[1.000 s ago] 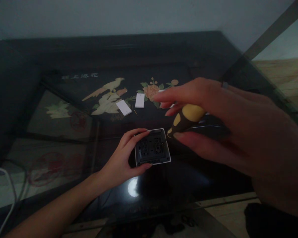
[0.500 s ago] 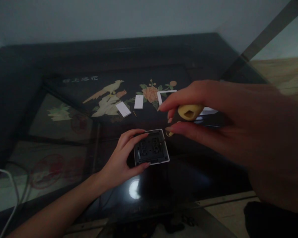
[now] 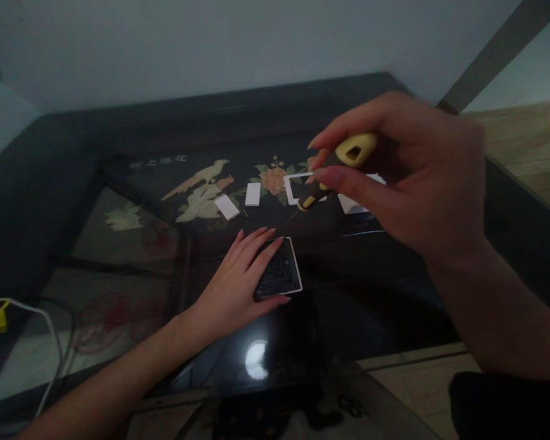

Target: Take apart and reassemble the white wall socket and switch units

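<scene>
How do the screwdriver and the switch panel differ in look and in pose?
Shape: the screwdriver is long and narrow, while the switch panel is flat and roughly square.
Colour: the screwdriver's handle is yellow and dark; the switch panel is black with a white edge.
Pose: the screwdriver tilts in the right hand, tip down; the switch panel lies on the table under the left hand.
Both are partly covered by a hand.

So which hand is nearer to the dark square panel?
Left. The left hand lies across the dark square panel; the right hand, holding a screwdriver, is off it, higher and farther right in the picture.
</scene>
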A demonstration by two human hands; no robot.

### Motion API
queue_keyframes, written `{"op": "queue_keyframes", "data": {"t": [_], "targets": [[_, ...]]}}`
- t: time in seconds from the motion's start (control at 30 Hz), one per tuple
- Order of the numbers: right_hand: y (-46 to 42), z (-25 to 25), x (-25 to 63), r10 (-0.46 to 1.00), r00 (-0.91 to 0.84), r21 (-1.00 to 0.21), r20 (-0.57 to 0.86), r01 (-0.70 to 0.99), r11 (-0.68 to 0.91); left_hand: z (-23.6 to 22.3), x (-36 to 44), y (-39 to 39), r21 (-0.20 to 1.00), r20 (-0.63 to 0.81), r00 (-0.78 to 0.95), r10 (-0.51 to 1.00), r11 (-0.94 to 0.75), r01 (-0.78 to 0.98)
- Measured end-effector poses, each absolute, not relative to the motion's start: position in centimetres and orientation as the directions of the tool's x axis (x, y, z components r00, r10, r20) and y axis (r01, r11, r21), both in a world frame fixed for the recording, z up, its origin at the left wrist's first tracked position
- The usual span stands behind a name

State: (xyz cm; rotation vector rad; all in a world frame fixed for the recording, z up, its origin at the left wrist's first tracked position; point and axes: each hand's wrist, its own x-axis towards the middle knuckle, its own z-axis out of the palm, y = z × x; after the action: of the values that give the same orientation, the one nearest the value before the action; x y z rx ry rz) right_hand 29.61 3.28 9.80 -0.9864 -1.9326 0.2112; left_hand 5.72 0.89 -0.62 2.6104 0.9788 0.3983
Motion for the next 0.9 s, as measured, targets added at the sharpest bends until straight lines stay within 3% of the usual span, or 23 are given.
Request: {"op": "queue_keyframes", "data": {"t": [0.13,0.23,0.57,0.9], "targets": [[2.4,6.4,31.5,0.808,-0.089,-0.644,0.582,0.557,0.525,-0.9,6.1,0.9,0.408,0.132,0.711,0.690,-0.692,0.596],[1.1,3.1,32.5,0.817,-0.041,-0.665,0.575,0.559,0.495,-1.2,5.8,0.8,0.458,0.162,0.692,0.703,-0.675,0.579],[0.3,0.0,32.5,0.759,-0.284,-0.491,0.586,0.621,0.611,-0.9,5.7,1.1,0.552,0.217,0.630,0.746,-0.626,0.551],[0.3,-2.1,31.6,0.805,-0.456,-0.445,0.378,0.674,0.590,-0.2,5.4,0.4,0.402,0.120,0.765,0.632,-0.736,0.545]]}}
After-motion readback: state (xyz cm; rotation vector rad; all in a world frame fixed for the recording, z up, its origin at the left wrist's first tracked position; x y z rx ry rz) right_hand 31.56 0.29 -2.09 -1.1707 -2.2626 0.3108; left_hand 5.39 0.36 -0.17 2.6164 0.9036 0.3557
